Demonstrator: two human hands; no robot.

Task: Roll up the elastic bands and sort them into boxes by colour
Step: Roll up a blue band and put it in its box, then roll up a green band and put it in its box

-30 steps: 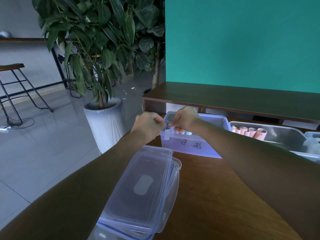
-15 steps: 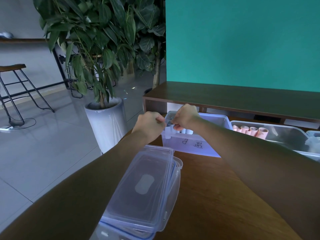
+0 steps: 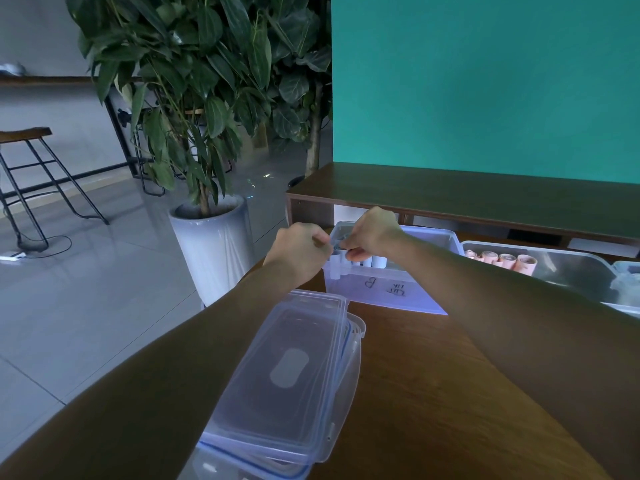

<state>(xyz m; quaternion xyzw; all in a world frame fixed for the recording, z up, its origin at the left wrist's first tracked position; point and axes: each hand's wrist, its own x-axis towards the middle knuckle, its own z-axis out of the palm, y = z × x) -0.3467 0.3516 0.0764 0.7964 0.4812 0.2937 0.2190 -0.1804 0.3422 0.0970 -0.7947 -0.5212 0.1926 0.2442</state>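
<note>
A pale blue elastic band (image 3: 335,263) is held between both hands over the left end of a clear box (image 3: 415,296) with handwriting on its front. My left hand (image 3: 299,251) pinches one side of the band and my right hand (image 3: 372,233) pinches the rolled part; a short tail hangs down over the box's corner. Several pale blue rolls (image 3: 375,261) stand inside that box. To the right, a second clear box (image 3: 571,271) holds several pink rolls (image 3: 502,260).
A stack of clear lids (image 3: 287,382) lies on the wooden table (image 3: 415,393) near me, by its left edge. A raised wooden shelf (image 3: 467,199) runs behind the boxes below a teal wall. A potted plant (image 3: 211,244) and a stool (image 3: 31,181) stand on the floor at left.
The two hands have stayed over the box's left corner, working the band; the hanging tail looks about the same. The view has shifted slightly.
</note>
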